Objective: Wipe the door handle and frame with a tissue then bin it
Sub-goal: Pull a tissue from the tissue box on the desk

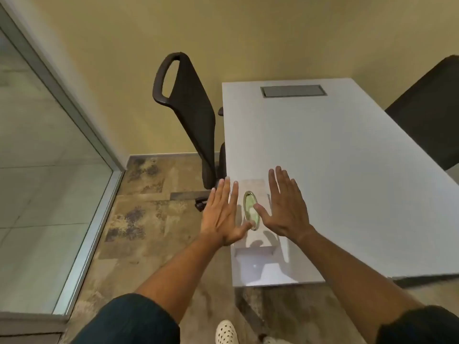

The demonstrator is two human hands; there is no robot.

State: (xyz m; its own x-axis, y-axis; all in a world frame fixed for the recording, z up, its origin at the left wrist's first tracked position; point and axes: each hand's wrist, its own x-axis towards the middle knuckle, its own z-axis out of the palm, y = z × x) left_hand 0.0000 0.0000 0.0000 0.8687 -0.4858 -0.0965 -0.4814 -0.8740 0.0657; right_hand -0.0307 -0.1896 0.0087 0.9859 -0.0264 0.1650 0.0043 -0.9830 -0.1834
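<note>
Both hands hover, palms down and fingers spread, over the near end of a white table (347, 170), with a tissue box (255, 192) between them. The left hand (223, 214) is flat and holds nothing; its thumb reaches toward the near end of the box's oval opening (251, 210). The right hand (285, 209) is likewise flat and empty, its thumb lying at the rim of that opening, where a pale tissue shows. The box is white or clear and blends with the tabletop, so its edges are hard to trace. A dark office chair (196, 115) stands at the table's left side, and a glass panel in a metal frame (82, 256) fills the left of the view; no door handle or bin can be made out. Judged from this arrangement, the task is at its opening step, the taking of a tissue, and no wiping has begun. The next move calls for a pinch of thumb and forefinger on the exposed tissue and a pull upward, perhaps with the other hand steadying the box.
</note>
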